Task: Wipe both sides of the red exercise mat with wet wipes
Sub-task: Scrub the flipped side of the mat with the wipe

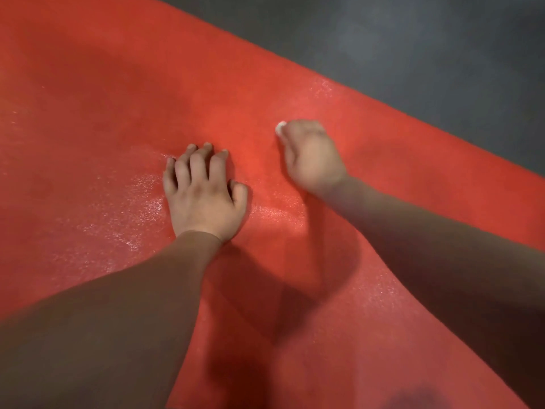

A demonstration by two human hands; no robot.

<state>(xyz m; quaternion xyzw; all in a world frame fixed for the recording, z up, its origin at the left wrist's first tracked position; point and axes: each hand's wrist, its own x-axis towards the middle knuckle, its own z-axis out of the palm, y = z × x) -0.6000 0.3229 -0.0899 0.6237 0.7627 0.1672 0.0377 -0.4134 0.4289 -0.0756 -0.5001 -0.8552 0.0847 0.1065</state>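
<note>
The left hand (203, 190) pressed spread, slightly bent fingers on the red foam exercise mat (118, 98), while the blurred right hand (309, 154) clutched a mostly hidden white wet wipe (280, 126).

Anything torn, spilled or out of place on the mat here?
Nothing clearly wrong. The mat lies spread on the floor; its shiny wet patches fit wiping. The left hand presses on it, the right hand grips a wipe. A dark smudge near the bottom edge is too blurred to judge.
</note>
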